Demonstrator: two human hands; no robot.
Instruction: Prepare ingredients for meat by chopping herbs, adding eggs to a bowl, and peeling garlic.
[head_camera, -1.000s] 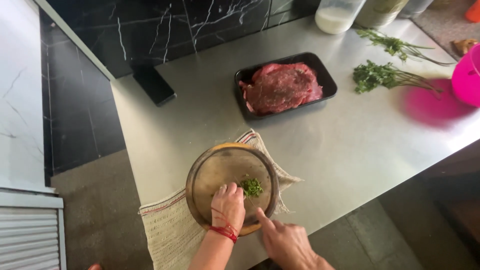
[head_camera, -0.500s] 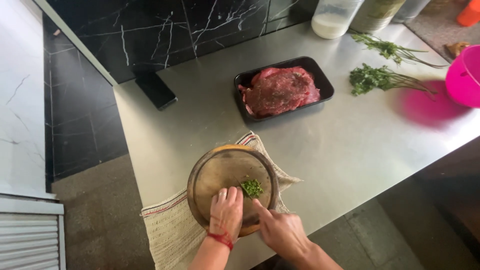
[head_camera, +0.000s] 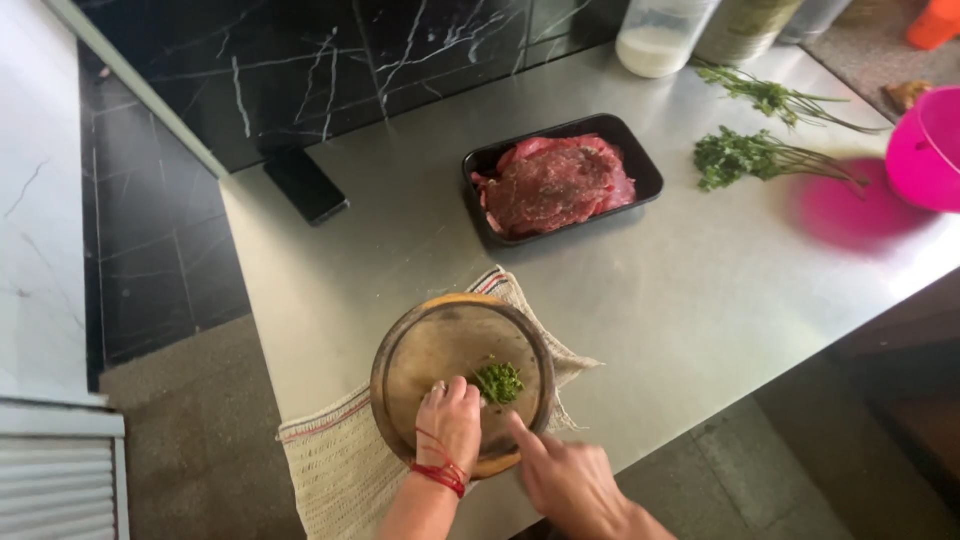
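Left hand (head_camera: 449, 420) lies palm down on the round wooden board (head_camera: 440, 345), fingers bunched and curled at the edge of the chopped herbs (head_camera: 498, 381); red string band at the wrist. Right hand (head_camera: 568, 482) comes in from the bottom edge of the frame, index finger stretched toward the herbs. Can't tell whether it grips anything, as the palm side is hidden. The two hands are close, not touching.

Herbs: small loose green pile, right of centre on the board.

Board: worn, matte, raised rim. It sits on a coarse cream woven cloth (head_camera: 340, 460) with red stripes, close to the near edge of the worktop (head_camera: 700, 300); the cloth's corner hangs over that edge.

Worktop: brushed steel, smooth, reflective. Wide bare stretch between the board and the black rectangular tray (head_camera: 480, 165) of raw red seasoned meat (head_camera: 555, 180), well apart. More bare steel right of the board.

Far right: two leafy herb sprigs (head_camera: 745, 155) on long stems, pink bowl (head_camera: 925, 150) at the frame edge. Back edge: clear container (head_camera: 660, 35) with white contents, against a black veined marble wall (head_camera: 300, 70). Dark flat phone (head_camera: 305, 185) near the back left corner.
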